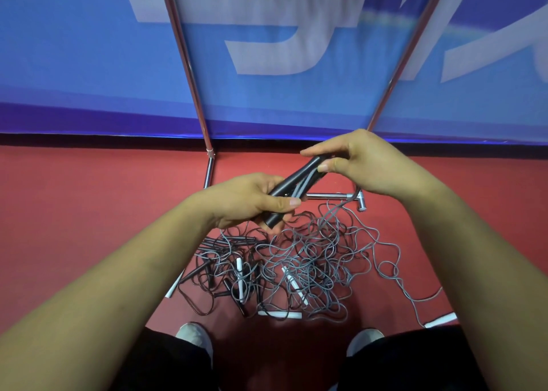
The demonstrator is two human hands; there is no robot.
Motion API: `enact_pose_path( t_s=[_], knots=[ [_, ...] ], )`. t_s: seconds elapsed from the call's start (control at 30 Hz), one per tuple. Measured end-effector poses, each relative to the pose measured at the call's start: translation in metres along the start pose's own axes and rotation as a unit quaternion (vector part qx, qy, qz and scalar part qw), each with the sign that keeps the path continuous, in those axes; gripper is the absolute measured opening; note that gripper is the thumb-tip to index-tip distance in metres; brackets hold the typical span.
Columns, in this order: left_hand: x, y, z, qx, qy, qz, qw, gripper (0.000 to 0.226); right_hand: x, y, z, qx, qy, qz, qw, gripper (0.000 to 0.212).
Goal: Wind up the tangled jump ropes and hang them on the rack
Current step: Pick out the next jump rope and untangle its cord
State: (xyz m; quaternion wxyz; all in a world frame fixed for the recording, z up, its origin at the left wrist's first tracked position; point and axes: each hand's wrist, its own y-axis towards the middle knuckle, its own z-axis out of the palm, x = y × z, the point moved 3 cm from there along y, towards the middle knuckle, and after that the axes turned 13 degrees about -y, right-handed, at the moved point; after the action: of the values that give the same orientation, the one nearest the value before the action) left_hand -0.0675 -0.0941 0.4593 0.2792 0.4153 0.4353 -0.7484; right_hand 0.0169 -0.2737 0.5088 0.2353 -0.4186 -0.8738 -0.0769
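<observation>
Bare forearms (118, 272), black trousers (166, 364), white shoes (192, 335)

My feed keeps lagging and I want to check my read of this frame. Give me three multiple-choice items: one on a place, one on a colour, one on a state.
1. Where is the pile of ropes?
A. On the red floor
B. Hanging on the rack
C. On a table

2. What colour are the handles being held?
A. White
B. Black
C. Yellow

3. What are the left hand and right hand doing?
A. Both hang idle
B. Only the left holds something
C. Both hold the handles

Answers:
1 A, the tangle lies spread on the floor below the hands.
2 B, the held pair is plainly dark black.
3 C, the left hand grips the lower end and the right pinches the upper end.
</observation>
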Motion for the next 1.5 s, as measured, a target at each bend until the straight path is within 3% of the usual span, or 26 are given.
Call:
enact_pose_path(
  t_s=[0.1, 0.23, 0.4, 0.53, 0.63, 0.73, 0.8, 0.87, 0.97, 1.17, 1.5],
  knots=[
    [0.0, 0.002, -0.005, -0.04, -0.006, 0.012, 0.999, 0.009, -0.005, -0.001, -0.006, -0.033, -0.051, 0.011, 0.998, 0.044],
    [0.001, 0.003, -0.01, -0.061, 0.047, 0.0, 0.997, 0.009, 0.007, -0.005, -0.016, -0.059, -0.092, -0.034, 0.993, 0.01],
    [0.007, 0.001, 0.005, 0.052, 0.222, -0.035, 0.973, 0.014, 0.023, -0.004, -0.009, -0.052, -0.074, -0.068, 0.994, 0.01],
    [-0.005, -0.007, 0.008, 0.102, 0.213, 0.026, 0.971, 0.015, 0.005, -0.001, -0.003, 0.014, 0.073, -0.001, 0.997, 0.013],
    [-0.016, -0.01, 0.004, 0.046, 0.092, 0.107, 0.989, 0.024, -0.007, 0.0, 0.002, 0.02, 0.158, 0.018, 0.987, 0.016],
    [-0.023, -0.008, -0.003, -0.02, 0.042, 0.19, 0.981, 0.018, -0.009, 0.002, 0.007, 0.022, 0.24, 0.05, 0.969, 0.019],
    [-0.025, -0.006, -0.011, -0.068, 0.005, 0.225, 0.972, 0.022, -0.007, 0.003, 0.009, 0.024, 0.243, 0.051, 0.968, 0.015],
    [-0.026, -0.006, -0.018, -0.105, -0.032, 0.242, 0.964, 0.041, -0.007, 0.002, 0.01, 0.033, 0.228, 0.046, 0.972, 0.013],
    [-0.028, -0.008, -0.021, -0.113, -0.044, 0.262, 0.957, 0.057, -0.009, 0.0, 0.011, 0.041, 0.225, 0.053, 0.972, 0.015],
    [-0.034, -0.011, -0.037, -0.191, -0.054, 0.261, 0.945, 0.041, -0.012, -0.006, 0.015, 0.042, 0.246, 0.09, 0.964, 0.012],
    [-0.038, -0.018, -0.06, -0.291, -0.038, 0.257, 0.921, 0.017, 0.0, -0.015, 0.008, 0.063, 0.205, 0.064, 0.975, 0.013]
  ],
)
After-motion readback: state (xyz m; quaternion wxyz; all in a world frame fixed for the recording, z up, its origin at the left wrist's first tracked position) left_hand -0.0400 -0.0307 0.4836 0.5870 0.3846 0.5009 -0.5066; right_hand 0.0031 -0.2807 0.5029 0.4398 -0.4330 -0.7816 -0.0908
